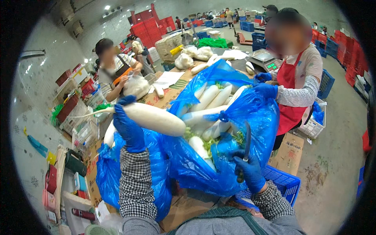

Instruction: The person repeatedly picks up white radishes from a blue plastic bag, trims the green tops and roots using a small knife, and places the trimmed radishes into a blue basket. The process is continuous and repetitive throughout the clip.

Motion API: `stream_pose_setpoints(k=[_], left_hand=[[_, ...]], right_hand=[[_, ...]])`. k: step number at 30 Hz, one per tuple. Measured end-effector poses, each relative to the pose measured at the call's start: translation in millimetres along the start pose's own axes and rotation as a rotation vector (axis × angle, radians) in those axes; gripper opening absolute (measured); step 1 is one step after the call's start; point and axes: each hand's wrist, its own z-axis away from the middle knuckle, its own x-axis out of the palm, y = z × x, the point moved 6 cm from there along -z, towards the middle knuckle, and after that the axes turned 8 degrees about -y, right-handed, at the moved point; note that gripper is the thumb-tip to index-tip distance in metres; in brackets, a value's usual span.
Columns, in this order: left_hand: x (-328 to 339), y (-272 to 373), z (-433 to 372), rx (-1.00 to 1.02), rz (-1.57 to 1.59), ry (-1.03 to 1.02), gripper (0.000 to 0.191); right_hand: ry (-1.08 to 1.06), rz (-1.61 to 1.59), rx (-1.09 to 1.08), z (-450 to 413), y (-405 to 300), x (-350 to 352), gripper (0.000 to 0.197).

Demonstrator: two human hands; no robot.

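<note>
My left hand (128, 126), in a blue glove, grips a long white daikon radish (155, 119) near its root end, above the bags. In my gloved right hand (249, 171) is a knife (247, 141), its curved blade pointing up. Between the hands lies an open blue plastic bag (191, 160) with several daikons (210, 97) and some leafy green tops (208, 147) inside. Another blue bag (155, 173) stands below my left hand, with part of a white radish (109, 133) showing at its edge.
A co-worker in a red apron (293, 91) stands at the right, gloved hands at the bag. Across the cardboard-covered table (173, 95), another person handles a white plastic bag (137, 86). A digital scale (265, 58) stands at the far side; a blue crate (283, 182) is at the lower right.
</note>
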Motion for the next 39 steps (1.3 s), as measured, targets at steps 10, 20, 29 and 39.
stream_pose_setpoints(k=[10,20,29,39], left_hand=[[-56.8,51.7,24.6,-0.332,0.51,0.089,0.039],[3.2,2.9,153.5,-0.622,0.262,0.101,0.054],[26.5,21.3,201.2,-0.893,0.29,-0.657,0.064],[52.8,53.3,233.2,-0.876,0.033,-0.943,0.075]], right_hand=[[-0.275,-0.232,0.023,-13.1,-2.1,58.9,0.037],[-0.11,0.004,-0.182,41.3,76.9,81.1,0.047],[-0.317,0.574,-0.443,23.3,-39.1,43.4,0.035],[-0.368,1.342,-0.738,26.8,-67.8,72.1,0.027]])
